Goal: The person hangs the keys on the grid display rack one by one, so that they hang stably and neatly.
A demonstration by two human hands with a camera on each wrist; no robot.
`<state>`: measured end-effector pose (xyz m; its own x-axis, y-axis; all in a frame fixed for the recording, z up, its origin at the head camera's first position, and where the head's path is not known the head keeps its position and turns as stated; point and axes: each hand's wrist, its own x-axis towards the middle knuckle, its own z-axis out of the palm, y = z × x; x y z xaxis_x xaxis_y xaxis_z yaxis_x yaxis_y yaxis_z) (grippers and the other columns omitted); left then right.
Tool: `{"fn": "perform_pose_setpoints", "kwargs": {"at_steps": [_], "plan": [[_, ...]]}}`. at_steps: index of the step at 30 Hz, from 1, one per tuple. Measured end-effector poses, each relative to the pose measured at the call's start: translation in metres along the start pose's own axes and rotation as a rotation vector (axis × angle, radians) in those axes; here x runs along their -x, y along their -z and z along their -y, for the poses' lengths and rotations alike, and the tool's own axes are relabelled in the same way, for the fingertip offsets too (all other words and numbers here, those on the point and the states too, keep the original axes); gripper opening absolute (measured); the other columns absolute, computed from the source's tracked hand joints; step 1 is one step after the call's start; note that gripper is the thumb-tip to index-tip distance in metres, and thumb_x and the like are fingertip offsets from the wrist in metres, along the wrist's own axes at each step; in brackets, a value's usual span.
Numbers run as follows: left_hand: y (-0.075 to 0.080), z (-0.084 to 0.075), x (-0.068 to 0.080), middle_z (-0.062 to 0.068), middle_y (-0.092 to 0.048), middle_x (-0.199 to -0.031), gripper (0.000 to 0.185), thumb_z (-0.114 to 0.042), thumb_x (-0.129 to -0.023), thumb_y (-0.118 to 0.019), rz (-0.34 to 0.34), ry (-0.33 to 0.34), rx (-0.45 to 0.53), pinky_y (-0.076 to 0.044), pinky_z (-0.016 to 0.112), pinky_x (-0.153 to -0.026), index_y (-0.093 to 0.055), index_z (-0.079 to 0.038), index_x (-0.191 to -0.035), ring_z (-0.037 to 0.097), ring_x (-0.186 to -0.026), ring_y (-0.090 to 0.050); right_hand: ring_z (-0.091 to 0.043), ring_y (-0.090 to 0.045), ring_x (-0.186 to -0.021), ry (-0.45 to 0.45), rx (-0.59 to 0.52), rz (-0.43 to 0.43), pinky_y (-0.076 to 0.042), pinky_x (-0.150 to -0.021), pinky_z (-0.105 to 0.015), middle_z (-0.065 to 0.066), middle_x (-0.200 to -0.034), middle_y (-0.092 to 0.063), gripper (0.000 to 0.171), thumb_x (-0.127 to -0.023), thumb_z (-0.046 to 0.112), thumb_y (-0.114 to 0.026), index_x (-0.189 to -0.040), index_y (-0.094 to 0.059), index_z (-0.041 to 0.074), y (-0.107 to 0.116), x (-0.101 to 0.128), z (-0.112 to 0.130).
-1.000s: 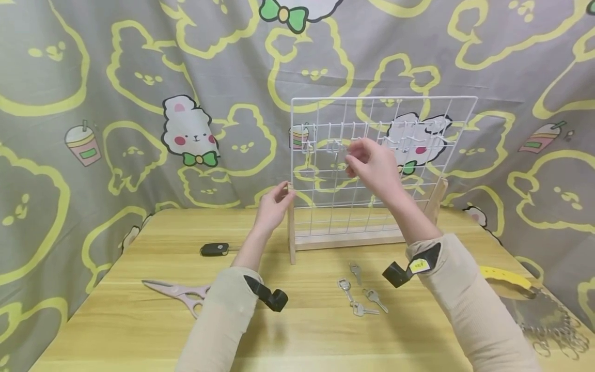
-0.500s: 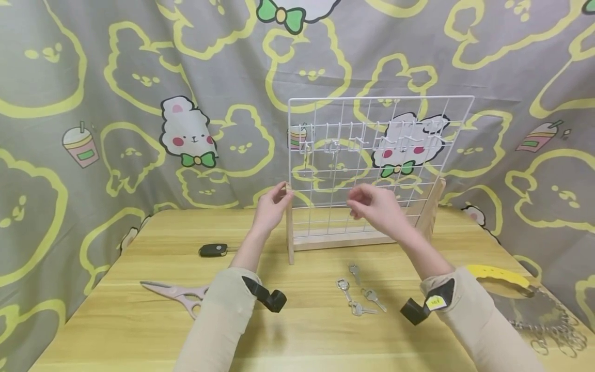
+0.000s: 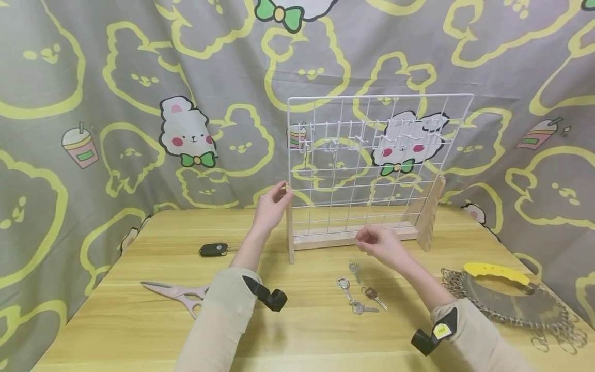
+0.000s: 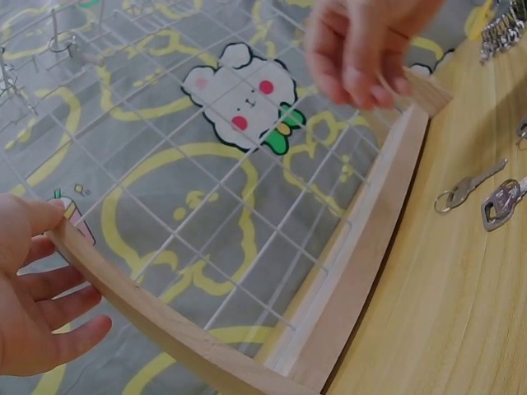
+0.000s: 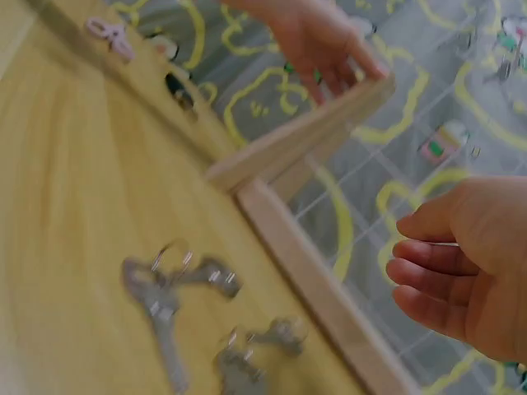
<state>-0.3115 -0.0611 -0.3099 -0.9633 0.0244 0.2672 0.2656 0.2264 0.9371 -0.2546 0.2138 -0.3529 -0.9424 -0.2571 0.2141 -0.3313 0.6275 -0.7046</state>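
Observation:
A white wire grid rack stands on the table, its wooden base (image 3: 321, 241) and side post (image 3: 290, 227) at the left. My left hand (image 3: 273, 207) grips the top of that post, thumb on the near side and fingers behind it, as the left wrist view shows. My right hand (image 3: 385, 249) hovers in front of the base with loosely bent fingers and nothing in them. Several metal keys with small rings lie below it, among them one key (image 3: 355, 269) close to the base and another key (image 3: 373, 296) nearer to me. White hooks (image 3: 358, 139) line the grid's upper part.
To the left lie pink scissors (image 3: 174, 292) and a black car key (image 3: 214, 250). At the right is a grey plate with a yellow handle (image 3: 496, 272) and many metal rings along its edge. A patterned curtain (image 3: 241, 77) hangs behind the table.
My right hand has come down from the hooks, past the grid, to just above the keys. The left hand has stayed on the post.

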Motion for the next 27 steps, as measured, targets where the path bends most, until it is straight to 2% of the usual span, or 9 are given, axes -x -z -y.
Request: {"fn": "perform_pose_setpoints", "kwargs": {"at_steps": [7,11,14,21,27], "plan": [[0.0,0.0,-0.001,0.014,-0.055,-0.128,0.053,-0.023,-0.092,-0.058,0.001,0.009,-0.004,-0.037,0.036,-0.102,-0.04,-0.008,-0.14,0.026,-0.118,-0.05,-0.019,-0.06,-0.077,-0.033,0.029,0.021,-0.051,-0.07,-0.032,-0.005,-0.082,-0.064,0.016,-0.083,0.005,-0.065,-0.096,-0.062,-0.005,-0.021,0.0,-0.035],[0.001,0.0,-0.001,0.013,-0.055,-0.128,0.053,-0.024,-0.092,-0.058,-0.002,0.01,-0.01,-0.038,0.036,-0.102,-0.04,-0.009,-0.14,0.026,-0.118,-0.05,-0.019,-0.06,-0.077,-0.061,0.04,0.016,-0.05,-0.074,-0.036,-0.004,-0.081,-0.064,0.017,-0.08,0.005,-0.067,-0.094,-0.063,-0.004,-0.031,-0.002,-0.047],[0.001,-0.001,-0.001,0.013,-0.056,-0.127,0.052,-0.022,-0.093,-0.058,-0.005,0.008,-0.01,-0.038,0.036,-0.102,-0.04,-0.009,-0.14,0.026,-0.117,-0.051,-0.019,-0.06,-0.076,-0.071,0.047,0.004,-0.05,-0.073,-0.036,-0.004,-0.081,-0.064,0.018,-0.079,0.006,-0.069,-0.093,-0.063,-0.003,-0.035,-0.004,-0.05],[0.001,0.0,-0.002,0.014,-0.056,-0.126,0.052,-0.021,-0.092,-0.058,-0.012,0.002,-0.001,-0.038,0.036,-0.101,-0.041,-0.008,-0.14,0.026,-0.116,-0.052,-0.015,-0.055,-0.065,-0.125,-0.01,0.047,-0.049,-0.055,-0.025,-0.005,-0.079,-0.061,0.021,-0.077,0.005,-0.07,-0.095,-0.062,-0.003,-0.041,-0.006,-0.046],[0.001,0.001,-0.002,0.013,-0.056,-0.127,0.053,-0.024,-0.092,-0.058,-0.002,0.004,-0.013,-0.037,0.036,-0.102,-0.04,-0.009,-0.14,0.025,-0.117,-0.051,-0.013,-0.054,-0.067,-0.114,0.047,0.097,-0.048,-0.056,-0.023,-0.002,-0.078,-0.06,0.021,-0.078,0.006,-0.071,-0.095,-0.063,-0.003,-0.043,-0.008,-0.045]]}}
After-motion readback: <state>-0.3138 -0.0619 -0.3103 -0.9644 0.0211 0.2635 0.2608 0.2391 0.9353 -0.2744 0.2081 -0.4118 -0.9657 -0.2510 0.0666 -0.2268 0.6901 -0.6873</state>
